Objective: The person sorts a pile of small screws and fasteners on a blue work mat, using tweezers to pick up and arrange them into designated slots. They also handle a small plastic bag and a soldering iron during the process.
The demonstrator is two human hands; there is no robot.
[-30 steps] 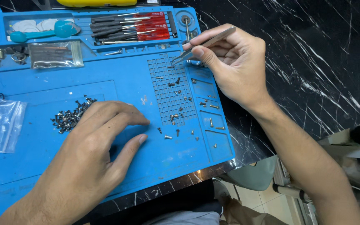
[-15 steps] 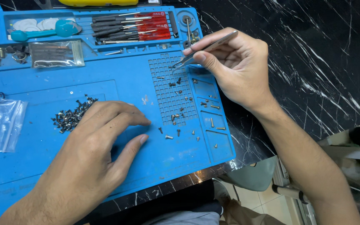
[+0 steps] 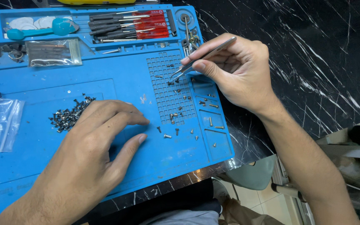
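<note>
Tweezers (image 3: pixel 203 57) amid scattered screws (image 3: pixel 68 116)

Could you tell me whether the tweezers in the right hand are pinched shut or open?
Nearly shut: the right hand pinches the tweezers, tips almost meeting over the grid of the blue mat.

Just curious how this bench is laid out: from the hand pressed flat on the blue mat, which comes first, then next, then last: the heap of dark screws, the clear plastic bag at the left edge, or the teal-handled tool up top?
1. Heap of small dark screws, just beyond the left hand fingertips.
2. Clear plastic bag, at the mat's left edge.
3. Teal-handled tool, in the top tray.
</note>
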